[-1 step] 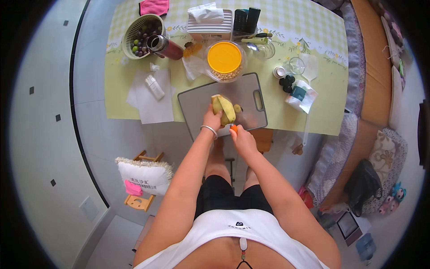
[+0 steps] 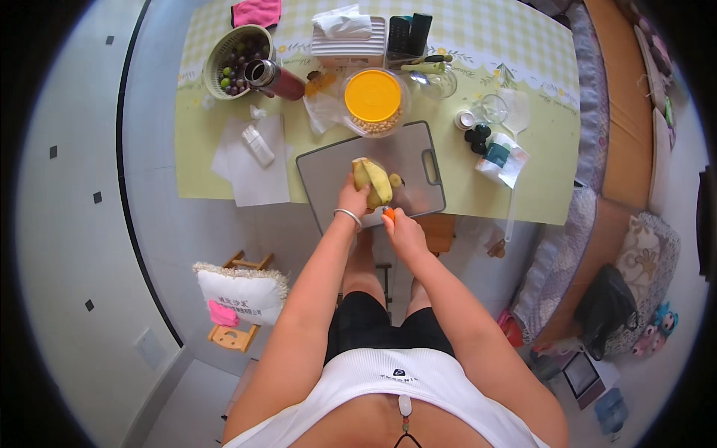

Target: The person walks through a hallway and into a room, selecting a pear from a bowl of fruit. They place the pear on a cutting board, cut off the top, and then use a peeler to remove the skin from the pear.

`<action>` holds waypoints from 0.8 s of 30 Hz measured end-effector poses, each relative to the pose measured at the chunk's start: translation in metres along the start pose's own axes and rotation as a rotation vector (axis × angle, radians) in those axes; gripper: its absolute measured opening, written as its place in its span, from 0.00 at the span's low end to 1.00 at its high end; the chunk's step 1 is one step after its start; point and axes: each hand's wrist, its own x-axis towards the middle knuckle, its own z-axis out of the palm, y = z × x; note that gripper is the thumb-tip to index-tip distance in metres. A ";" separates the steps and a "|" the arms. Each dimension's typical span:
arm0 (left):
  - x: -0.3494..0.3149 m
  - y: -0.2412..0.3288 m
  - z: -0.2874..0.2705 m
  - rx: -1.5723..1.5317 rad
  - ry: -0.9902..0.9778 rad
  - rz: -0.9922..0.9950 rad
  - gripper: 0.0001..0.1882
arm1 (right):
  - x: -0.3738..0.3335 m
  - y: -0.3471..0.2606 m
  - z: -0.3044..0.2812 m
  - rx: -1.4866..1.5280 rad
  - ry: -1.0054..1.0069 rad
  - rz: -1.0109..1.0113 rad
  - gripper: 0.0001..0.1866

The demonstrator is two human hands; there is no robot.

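Note:
My left hand [image 2: 354, 197] is closed around a thick yellow piece of produce [image 2: 373, 183], with a paler strip along its side and a brownish top end; its exact kind is unclear. My right hand [image 2: 407, 230] grips a small tool with an orange handle [image 2: 389, 214]. The tool's metal end meets the lower end of the produce, and its shape is mostly hidden. Both hands are over the near part of a grey cutting board [image 2: 321, 175] with a dark rim. On the board, right of the produce, lies a small yellowish piece [image 2: 396, 181].
Beyond the board stands a tub with a yellow lid [image 2: 373, 96]. Farther left are a red flask [image 2: 281, 82] and a basket of grapes [image 2: 216, 63]. A tissue box [image 2: 347, 49] stands at the back. A white spatula [image 2: 514, 112] and a tissue pack [image 2: 497, 164] lie right.

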 end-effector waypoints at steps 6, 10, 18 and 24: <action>-0.012 0.011 0.007 -0.044 -0.024 -0.093 0.29 | -0.016 -0.003 -0.013 0.029 -0.002 0.048 0.19; -0.018 0.018 0.007 -0.038 -0.033 -0.067 0.31 | -0.034 -0.003 -0.023 -0.018 -0.048 0.111 0.19; -0.011 0.019 0.000 0.036 -0.108 -0.089 0.32 | -0.032 0.029 0.003 0.055 -0.003 0.013 0.18; -0.001 0.032 -0.012 -0.123 -0.184 -0.202 0.25 | 0.003 0.043 0.029 0.107 0.054 -0.048 0.17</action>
